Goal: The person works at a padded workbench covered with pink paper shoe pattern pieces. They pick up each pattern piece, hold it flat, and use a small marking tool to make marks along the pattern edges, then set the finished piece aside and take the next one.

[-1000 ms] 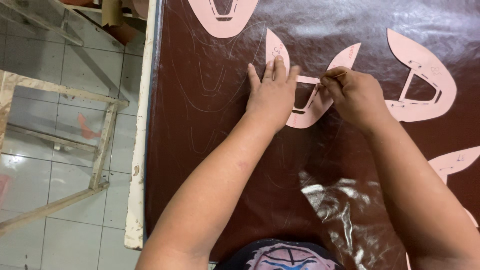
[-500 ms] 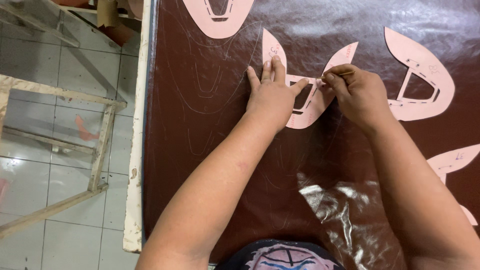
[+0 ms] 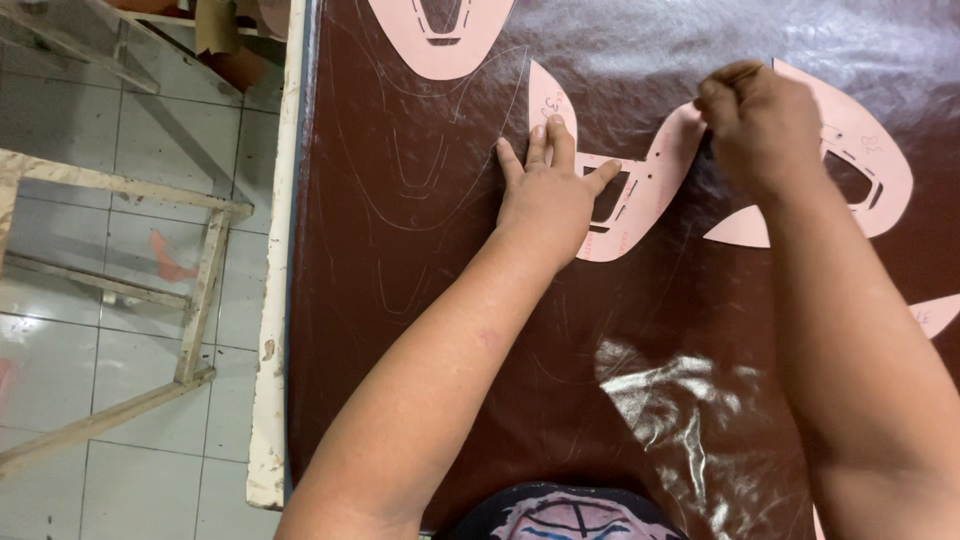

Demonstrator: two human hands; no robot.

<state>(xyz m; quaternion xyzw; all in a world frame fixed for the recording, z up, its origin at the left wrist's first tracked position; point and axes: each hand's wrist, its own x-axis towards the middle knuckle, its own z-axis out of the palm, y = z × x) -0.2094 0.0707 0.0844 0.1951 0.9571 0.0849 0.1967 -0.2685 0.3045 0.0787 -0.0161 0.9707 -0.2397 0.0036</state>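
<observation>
Left hand (image 3: 548, 195) is flat on the work, palm down, fingers spread and pointing to the top of the frame, pressing on the pink pattern piece (image 3: 640, 185) at centre. It grips nothing; it simply pins the template against the dark brown leather sheet (image 3: 420, 300). The piece curves like a horseshoe: 1 tip pokes out above the fingertips, the slotted middle part runs right from under the thumb, and the other arm rises toward the upper right.

Right hand (image 3: 762, 125) sits in the upper right, curled tight into a fist, knuckles up, right at the end of that rising arm of the template. A thin dark tip shows at the top of the fist, so it looks pinched on a slim tool, but what kind I cannot tell. So the pattern spans the gap between the 2 hands, left one on top of it, right one at its edge.

A second pink piece (image 3: 870, 170) lies half under the right hand and wrist. A third (image 3: 440, 35) is cut off at top centre, and a sliver of a fourth (image 3: 935, 315) shows at the right edge. Faint traced outlines mark the leather left of the palm. At far left, the white table edge (image 3: 275, 300), a wooden frame (image 3: 200, 290) and tiled floor (image 3: 90, 180).
</observation>
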